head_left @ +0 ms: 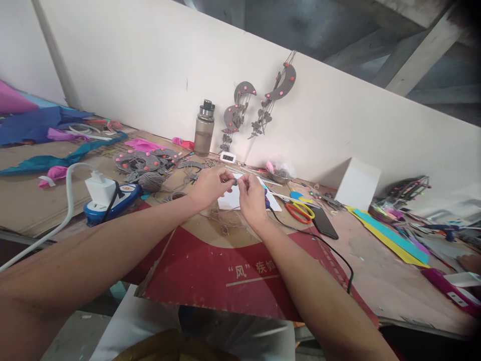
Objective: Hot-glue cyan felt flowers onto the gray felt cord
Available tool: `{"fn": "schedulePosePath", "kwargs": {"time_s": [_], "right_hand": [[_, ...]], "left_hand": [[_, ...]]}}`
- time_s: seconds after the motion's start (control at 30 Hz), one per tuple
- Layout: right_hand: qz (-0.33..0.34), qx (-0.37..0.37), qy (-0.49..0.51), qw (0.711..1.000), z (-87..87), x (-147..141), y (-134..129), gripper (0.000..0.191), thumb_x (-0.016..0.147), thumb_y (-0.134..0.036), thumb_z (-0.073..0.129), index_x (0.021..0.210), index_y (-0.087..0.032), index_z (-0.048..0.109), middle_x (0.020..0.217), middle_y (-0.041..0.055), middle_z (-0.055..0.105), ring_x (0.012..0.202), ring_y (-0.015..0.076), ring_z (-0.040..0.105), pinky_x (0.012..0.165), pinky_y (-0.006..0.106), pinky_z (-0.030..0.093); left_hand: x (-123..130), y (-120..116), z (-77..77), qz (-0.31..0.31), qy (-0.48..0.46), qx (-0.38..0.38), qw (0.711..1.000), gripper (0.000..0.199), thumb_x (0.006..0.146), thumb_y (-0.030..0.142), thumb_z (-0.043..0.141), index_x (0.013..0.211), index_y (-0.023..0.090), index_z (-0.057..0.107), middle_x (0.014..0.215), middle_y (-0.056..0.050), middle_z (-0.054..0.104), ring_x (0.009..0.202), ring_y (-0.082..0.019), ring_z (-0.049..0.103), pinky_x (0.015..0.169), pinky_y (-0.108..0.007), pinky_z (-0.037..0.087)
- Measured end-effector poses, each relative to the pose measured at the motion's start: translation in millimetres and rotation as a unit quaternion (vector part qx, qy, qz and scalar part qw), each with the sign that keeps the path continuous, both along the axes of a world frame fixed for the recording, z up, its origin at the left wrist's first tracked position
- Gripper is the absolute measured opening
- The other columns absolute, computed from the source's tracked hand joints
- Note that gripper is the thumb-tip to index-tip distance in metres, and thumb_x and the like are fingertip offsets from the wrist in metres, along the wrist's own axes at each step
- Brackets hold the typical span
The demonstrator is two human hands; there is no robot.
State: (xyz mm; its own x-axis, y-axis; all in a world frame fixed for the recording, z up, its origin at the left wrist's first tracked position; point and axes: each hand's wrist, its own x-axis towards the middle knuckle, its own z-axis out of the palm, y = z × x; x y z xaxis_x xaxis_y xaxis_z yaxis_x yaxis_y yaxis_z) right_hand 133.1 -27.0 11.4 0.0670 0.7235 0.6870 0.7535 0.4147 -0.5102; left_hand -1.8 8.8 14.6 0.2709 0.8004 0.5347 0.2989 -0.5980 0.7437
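Observation:
My left hand (211,187) and my right hand (252,196) meet above a white sheet (227,201), fingertips pinched close together. Between them sits a small dark grey piece (234,182), too small to name. Both hands' fingers are closed at it. Under the right hand, a blue-handled tool (267,198) with a black cord (311,232) is partly hidden. Thin grey string (225,223) lies loose on the red and brown cardboard (203,271) below my wrists. Left of my left hand are a grey yarn ball (151,182) and felt crescents with pink and orange dots (145,161).
Orange-and-yellow scissors (300,211) and a black phone (325,223) lie to the right. A water bottle (204,131) and small digital clock (227,157) stand by the wall, where crescent garlands (281,85) hang. A blue power strip (110,203) with a white plug sits at left.

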Motion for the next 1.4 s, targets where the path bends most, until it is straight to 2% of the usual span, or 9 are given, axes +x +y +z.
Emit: {"fn": "schedulePosePath", "kwargs": {"time_s": [0.17, 0.4, 0.87, 1.13, 1.4], "right_hand": [[-0.013, -0.001, -0.010, 1.000, 0.8, 2.3, 0.1, 0.018, 0.090, -0.029, 0.037, 0.078, -0.020, 0.047, 0.074, 0.0002, 0.054, 0.072, 0.0145, 0.048, 0.067, 0.025, 0.035], [-0.014, 0.003, -0.027, 1.000, 2.1, 3.0, -1.3, 0.023, 0.091, -0.030, 0.035, 0.073, -0.021, 0.046, 0.071, -0.0006, 0.052, 0.069, 0.0142, 0.045, 0.065, 0.025, 0.033], [-0.022, -0.036, -0.048, 0.998, 3.0, 1.5, -3.8, 0.033, 0.093, -0.034, 0.032, 0.071, -0.020, 0.052, 0.069, 0.0004, 0.060, 0.065, 0.0135, 0.050, 0.063, 0.025, 0.033], [-0.019, -0.048, -0.045, 0.998, 2.8, 1.6, -2.3, 0.033, 0.092, -0.035, 0.034, 0.070, -0.020, 0.053, 0.068, -0.0005, 0.059, 0.064, 0.0123, 0.050, 0.063, 0.024, 0.032], [-0.027, -0.052, -0.054, 0.997, 1.6, 2.3, -2.4, 0.029, 0.090, -0.033, 0.038, 0.069, -0.019, 0.053, 0.063, -0.0021, 0.055, 0.061, 0.0113, 0.046, 0.060, 0.023, 0.030]], "left_hand": [[0.4, -1.9, 2.7, -0.013, -0.005, -0.009, 1.000, 0.017, 0.076, 0.028, 0.058, 0.085, 0.015, 0.063, 0.077, -0.005, 0.069, 0.060, -0.012, 0.064, 0.042, -0.016, 0.046], [-1.6, -2.6, 4.5, -0.023, 0.015, 0.011, 1.000, 0.017, 0.077, 0.028, 0.056, 0.082, 0.016, 0.067, 0.077, -0.004, 0.069, 0.057, -0.011, 0.063, 0.043, -0.017, 0.046], [1.4, -1.5, 0.7, -0.057, -0.073, -0.080, 0.992, 0.017, 0.073, 0.029, 0.057, 0.074, 0.014, 0.065, 0.071, -0.004, 0.066, 0.062, -0.015, 0.066, 0.042, -0.019, 0.049], [0.0, -1.4, 4.4, -0.076, -0.096, -0.137, 0.983, 0.017, 0.070, 0.030, 0.058, 0.071, 0.014, 0.064, 0.072, -0.005, 0.067, 0.061, -0.016, 0.066, 0.042, -0.019, 0.047], [0.8, 2.2, 0.9, -0.081, -0.115, -0.167, 0.976, 0.016, 0.069, 0.029, 0.059, 0.071, 0.014, 0.063, 0.070, -0.004, 0.065, 0.057, -0.013, 0.065, 0.037, -0.016, 0.036]]}}
